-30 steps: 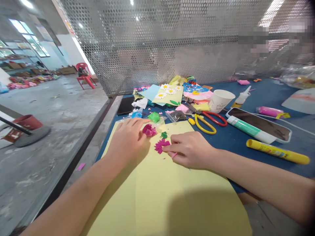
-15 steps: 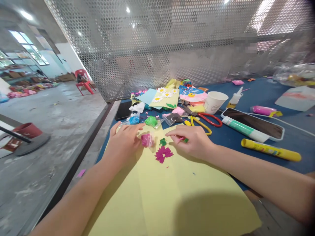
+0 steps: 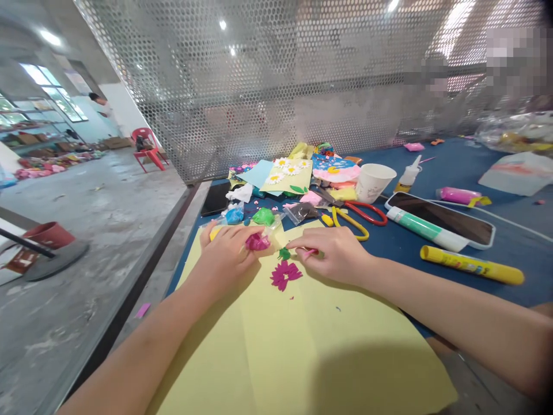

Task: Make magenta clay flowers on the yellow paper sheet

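My left hand (image 3: 222, 253) rests on the yellow sheet of paper (image 3: 276, 351), its fingers closed on a small clear bag of magenta clay (image 3: 258, 242). Something yellow (image 3: 215, 232) shows by its far fingers. My right hand (image 3: 334, 253) has its fingers curled round a thin pink stick (image 3: 310, 252), mostly hidden in the grip. Its index fingertip is beside a small green clay piece (image 3: 284, 253). Just nearer on the paper lies a magenta clay flower (image 3: 286, 276) with a hole at its centre.
Behind my hands are bags of green clay (image 3: 264, 216), blue clay (image 3: 235, 214) and black clay (image 3: 305, 212), red-handled scissors (image 3: 367, 212), yellow-handled scissors (image 3: 352, 225), a paper cup (image 3: 375, 180) and daisy cards (image 3: 288, 173). To the right lie a phone (image 3: 444, 216), a glue stick (image 3: 425, 227) and a yellow tube (image 3: 470, 265).
My left hand has shifted right and closed on the bag of magenta clay. My right index fingertip has come down closer to the green piece. A person now shows at the far left.
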